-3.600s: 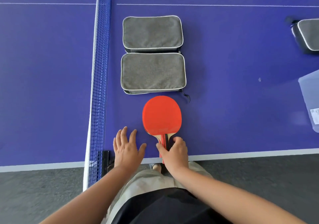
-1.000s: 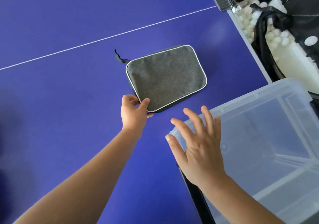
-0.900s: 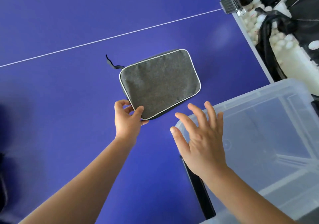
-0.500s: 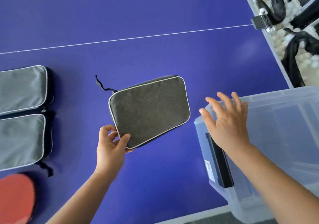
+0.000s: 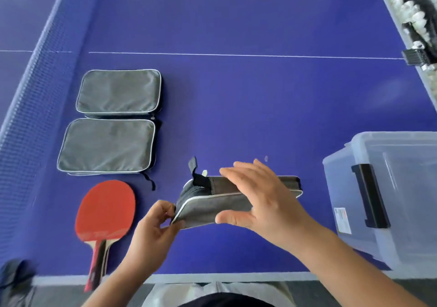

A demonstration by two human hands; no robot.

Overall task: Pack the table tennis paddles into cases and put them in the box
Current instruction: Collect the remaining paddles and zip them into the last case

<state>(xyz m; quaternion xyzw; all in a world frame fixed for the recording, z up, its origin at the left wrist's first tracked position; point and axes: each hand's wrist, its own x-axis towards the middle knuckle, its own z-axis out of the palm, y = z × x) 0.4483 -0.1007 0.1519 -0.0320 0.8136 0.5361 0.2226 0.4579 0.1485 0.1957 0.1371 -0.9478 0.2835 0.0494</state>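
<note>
A grey paddle case with white piping is held tilted above the blue table, its zipper edge and black pull tab facing up. My left hand pinches its near left corner. My right hand reaches over the case, fingers on its top edge and thumb against its front face. Red paddles lie stacked at the left, handles over the table's near edge. Two more grey cases lie flat behind them. The clear plastic box stands at the right.
The blue net runs along the left side. A bin of white balls with black straps sits beyond the table's right edge. The white-edged table border is just in front of me.
My left hand brought the grey case nearer and tipped it up on edge. My right hand left the box rim and came onto the case. The view swung left.
</note>
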